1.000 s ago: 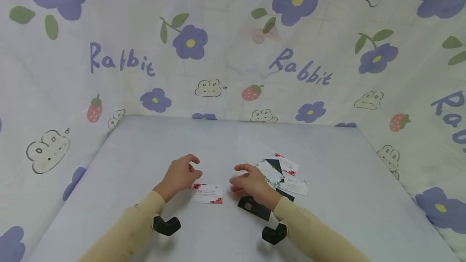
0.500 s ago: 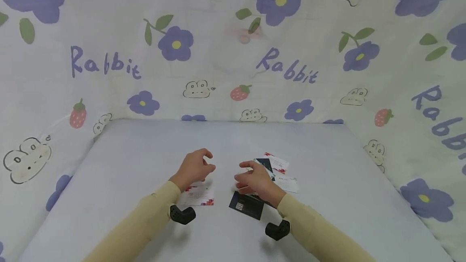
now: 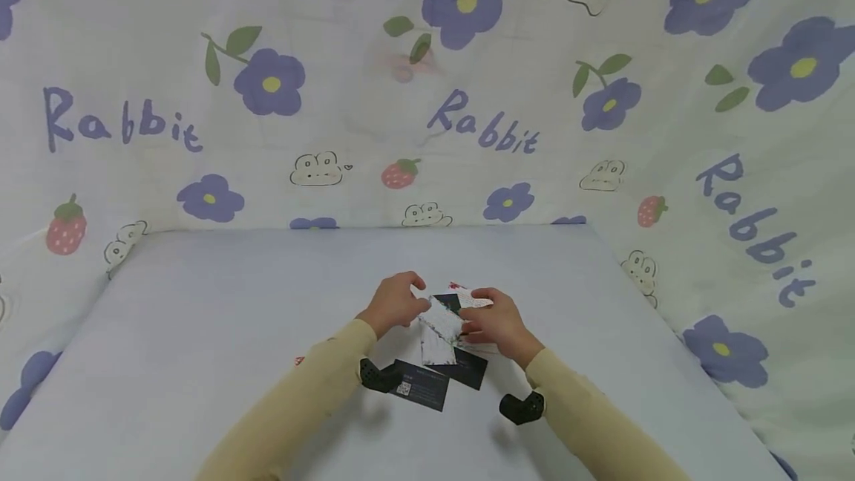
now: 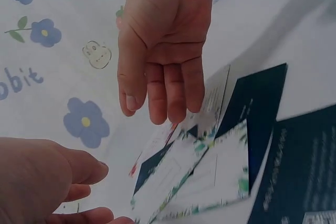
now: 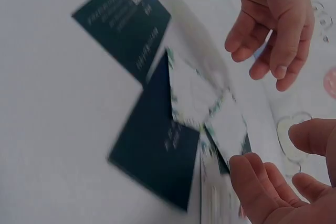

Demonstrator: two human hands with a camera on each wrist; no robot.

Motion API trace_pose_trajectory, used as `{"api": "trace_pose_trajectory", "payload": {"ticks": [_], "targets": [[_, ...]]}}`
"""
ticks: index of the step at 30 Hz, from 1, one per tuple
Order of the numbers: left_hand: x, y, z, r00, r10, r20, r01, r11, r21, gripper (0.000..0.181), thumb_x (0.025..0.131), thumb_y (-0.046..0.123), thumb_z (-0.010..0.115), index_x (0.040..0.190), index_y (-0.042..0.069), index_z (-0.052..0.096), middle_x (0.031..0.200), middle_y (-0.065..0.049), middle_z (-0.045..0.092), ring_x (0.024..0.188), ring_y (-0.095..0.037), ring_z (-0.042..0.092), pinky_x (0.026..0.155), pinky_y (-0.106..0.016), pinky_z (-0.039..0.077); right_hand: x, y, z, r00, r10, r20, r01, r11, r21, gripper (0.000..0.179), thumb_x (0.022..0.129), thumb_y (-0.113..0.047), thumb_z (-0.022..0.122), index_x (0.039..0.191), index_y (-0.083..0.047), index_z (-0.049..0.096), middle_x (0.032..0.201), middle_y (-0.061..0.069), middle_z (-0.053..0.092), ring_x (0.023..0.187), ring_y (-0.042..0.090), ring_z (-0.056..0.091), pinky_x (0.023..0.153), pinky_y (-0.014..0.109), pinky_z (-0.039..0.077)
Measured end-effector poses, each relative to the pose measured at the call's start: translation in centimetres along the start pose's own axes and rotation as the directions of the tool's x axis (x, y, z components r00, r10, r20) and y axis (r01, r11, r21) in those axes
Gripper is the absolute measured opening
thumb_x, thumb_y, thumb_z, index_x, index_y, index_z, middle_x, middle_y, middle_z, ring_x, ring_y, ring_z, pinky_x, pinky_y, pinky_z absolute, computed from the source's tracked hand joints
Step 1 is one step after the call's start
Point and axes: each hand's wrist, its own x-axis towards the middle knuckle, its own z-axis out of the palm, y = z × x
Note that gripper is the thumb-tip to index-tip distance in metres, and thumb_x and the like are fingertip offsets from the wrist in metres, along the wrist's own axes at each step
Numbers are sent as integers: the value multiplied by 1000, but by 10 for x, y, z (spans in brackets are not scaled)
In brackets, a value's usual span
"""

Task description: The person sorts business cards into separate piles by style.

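My left hand hovers at the left side of a cluster of cards, fingers loosely bent and holding nothing. Opposite it, my right hand is at the cluster's right side, its fingertips overlapping the cards in the head view. Between them lie two white leaf-bordered cards, partly on top of dark cards. Another dark card with a QR code lies nearest me. Behind the right fingers, a white card with red flowers is partly covered. In the right wrist view, the right fingers are spread beside a leaf-bordered card.
The cards lie on a white table. A red-printed card corner shows beside the left sleeve, which hides the rest. Behind and at the sides hangs a white curtain with purple flowers and "Rabbit" lettering.
The head view has turned right. My left hand has moved right, away from the single red-flowered card to the cluster. My right hand has shifted to the cluster's right side, uncovering the leaf-bordered cards.
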Motion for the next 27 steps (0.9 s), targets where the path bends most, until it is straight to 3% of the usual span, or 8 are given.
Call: {"api": "trace_pose_trajectory", "payload": {"ticks": [6, 12, 15, 22, 27], "targets": [[18, 12, 18, 1000, 23, -1, -23, 1000, 9, 38, 93, 21, 70, 127, 4, 63, 110, -13, 72, 62, -14, 64, 62, -26, 51, 8, 7, -26, 998, 34, -61, -34, 999, 5, 58, 97, -14, 67, 148, -1, 43, 122, 25, 65, 83, 21, 73, 77, 35, 63], [39, 26, 38, 998, 52, -33, -51, 998, 32, 36, 93, 22, 69, 124, 4, 65, 120, -14, 70, 96, -24, 65, 91, -42, 54, 11, 16, -51, 993, 50, -110, -49, 999, 6, 58, 98, -16, 65, 149, -1, 42, 125, 26, 64, 84, 22, 72, 75, 33, 62], [46, 27, 42, 997, 61, -53, -60, 998, 23, 35, 94, 22, 68, 124, 5, 65, 119, -14, 70, 100, -27, 65, 94, -44, 53, 14, 18, -52, 989, 49, -136, -51, 999, -10, 57, 98, -17, 65, 148, -2, 43, 122, 25, 66, 81, 19, 70, 75, 31, 62], [64, 30, 50, 992, 56, -117, -70, 990, -121, 39, 95, 21, 65, 131, 9, 61, 125, -17, 67, 110, -30, 62, 94, -45, 52, 24, 17, -50, 983, 71, -171, -71, 997, 4, 57, 99, -20, 65, 148, -3, 43, 118, 24, 67, 79, 19, 68, 73, 28, 61], [71, 33, 53, 998, 6, -69, -21, 975, -221, 46, 96, 23, 64, 138, 8, 56, 132, -19, 63, 119, -32, 60, 102, -49, 49, 28, 15, -48, 979, 102, -175, -96, 994, 44, 57, 99, -22, 64, 149, -4, 41, 124, 25, 65, 81, 19, 69, 73, 26, 61]]}}
